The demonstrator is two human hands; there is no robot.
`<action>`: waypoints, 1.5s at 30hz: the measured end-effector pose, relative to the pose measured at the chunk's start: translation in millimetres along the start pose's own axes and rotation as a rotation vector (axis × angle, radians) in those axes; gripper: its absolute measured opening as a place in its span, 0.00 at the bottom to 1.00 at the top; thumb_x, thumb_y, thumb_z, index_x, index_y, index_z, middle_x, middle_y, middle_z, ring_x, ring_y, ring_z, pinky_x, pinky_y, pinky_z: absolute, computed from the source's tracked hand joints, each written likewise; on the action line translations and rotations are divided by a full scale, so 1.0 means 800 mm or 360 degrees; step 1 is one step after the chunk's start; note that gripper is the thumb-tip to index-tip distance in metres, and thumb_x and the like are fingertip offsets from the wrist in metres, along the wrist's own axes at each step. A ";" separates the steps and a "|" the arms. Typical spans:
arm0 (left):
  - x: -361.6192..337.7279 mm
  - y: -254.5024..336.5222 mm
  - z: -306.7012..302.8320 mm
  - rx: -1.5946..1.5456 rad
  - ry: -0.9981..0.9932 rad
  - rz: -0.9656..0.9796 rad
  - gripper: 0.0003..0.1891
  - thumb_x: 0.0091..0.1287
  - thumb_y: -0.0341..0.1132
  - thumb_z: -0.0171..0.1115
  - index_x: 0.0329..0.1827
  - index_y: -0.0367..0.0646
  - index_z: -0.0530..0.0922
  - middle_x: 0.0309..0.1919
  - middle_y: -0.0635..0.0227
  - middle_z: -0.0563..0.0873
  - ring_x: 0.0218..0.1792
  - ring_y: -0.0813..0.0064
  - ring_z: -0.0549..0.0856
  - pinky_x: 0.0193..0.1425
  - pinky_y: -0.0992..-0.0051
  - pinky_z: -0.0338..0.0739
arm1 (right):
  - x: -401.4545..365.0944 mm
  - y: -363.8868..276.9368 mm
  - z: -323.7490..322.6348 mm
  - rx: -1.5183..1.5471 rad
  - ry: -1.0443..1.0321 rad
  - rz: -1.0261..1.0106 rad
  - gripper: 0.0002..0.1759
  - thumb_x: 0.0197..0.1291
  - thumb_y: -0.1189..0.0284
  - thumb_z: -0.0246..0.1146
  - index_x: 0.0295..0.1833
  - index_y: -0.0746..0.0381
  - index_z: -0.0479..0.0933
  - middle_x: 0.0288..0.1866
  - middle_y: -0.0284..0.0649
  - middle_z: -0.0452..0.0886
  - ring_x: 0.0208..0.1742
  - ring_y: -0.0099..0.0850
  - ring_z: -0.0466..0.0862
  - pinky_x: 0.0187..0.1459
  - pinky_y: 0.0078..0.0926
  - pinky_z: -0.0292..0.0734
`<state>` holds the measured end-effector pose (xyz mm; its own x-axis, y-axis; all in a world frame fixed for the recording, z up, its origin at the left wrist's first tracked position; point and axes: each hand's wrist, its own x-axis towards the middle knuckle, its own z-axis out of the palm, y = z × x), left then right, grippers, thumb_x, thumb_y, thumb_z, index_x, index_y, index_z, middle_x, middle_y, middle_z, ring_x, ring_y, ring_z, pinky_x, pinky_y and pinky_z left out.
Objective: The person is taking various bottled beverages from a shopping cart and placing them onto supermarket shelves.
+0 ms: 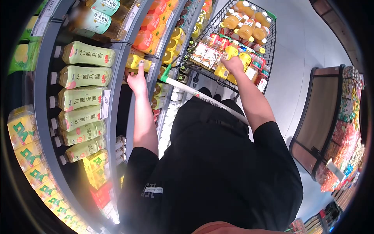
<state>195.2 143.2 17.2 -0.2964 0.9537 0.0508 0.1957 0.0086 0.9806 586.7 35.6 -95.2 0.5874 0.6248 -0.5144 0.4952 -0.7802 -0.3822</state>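
Note:
My left hand (137, 82) reaches into the shelf on the left. Its fingers are around a yellow-labelled drink bottle (133, 60), with the thumb on top; part of the bottle is hidden in the shelf. Over the shopping cart (198, 69), my right hand (233, 65) is closed on the upper end of a yellow drink bottle (221, 71). Another yellow bottle (246, 58) stands right beside it. Around them in the cart are red-and-white packs (204, 54) and several bottles of orange-coloured drink (247, 29).
The cart's white handle (202, 97) with a green end crosses in front of my body. Rows of pale green bottles (87, 76) and orange packs (152, 29) fill the shelves on the left. On the right, a display rack (315, 113) with colourful packets stands on the grey floor (290, 58).

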 end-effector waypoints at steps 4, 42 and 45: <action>0.013 -0.008 0.005 -0.0025 -0.0067 -0.0165 0.31 0.68 0.31 0.77 0.72 0.39 0.73 0.58 0.63 0.86 0.56 0.70 0.85 0.64 0.70 0.77 | -0.006 0.003 -0.009 -0.0092 0.0007 -0.0083 0.38 0.60 0.38 0.68 0.38 0.70 0.88 0.33 0.50 0.91 0.31 0.39 0.92 0.42 0.38 0.87; -0.109 0.016 -0.081 0.0239 -0.0387 -0.0138 0.19 0.76 0.29 0.66 0.68 0.36 0.76 0.53 0.65 0.82 0.54 0.77 0.81 0.64 0.74 0.78 | -0.082 -0.111 -0.070 0.0489 0.0260 -0.0828 0.36 0.51 0.49 0.75 0.58 0.63 0.79 0.51 0.51 0.88 0.55 0.49 0.88 0.56 0.45 0.82; -0.074 -0.023 -0.133 0.0278 -0.0010 -0.0215 0.19 0.75 0.32 0.68 0.65 0.35 0.76 0.48 0.69 0.82 0.50 0.81 0.80 0.55 0.78 0.76 | -0.028 -0.095 -0.044 0.0277 0.0257 -0.0650 0.42 0.52 0.47 0.75 0.60 0.68 0.72 0.51 0.56 0.88 0.55 0.54 0.88 0.56 0.48 0.83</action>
<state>109.3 54.8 16.6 -0.3251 0.9422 -0.0806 0.3137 0.1879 0.9307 558.5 81.7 -28.0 0.4655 0.8677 -0.1746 0.5998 -0.4543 -0.6587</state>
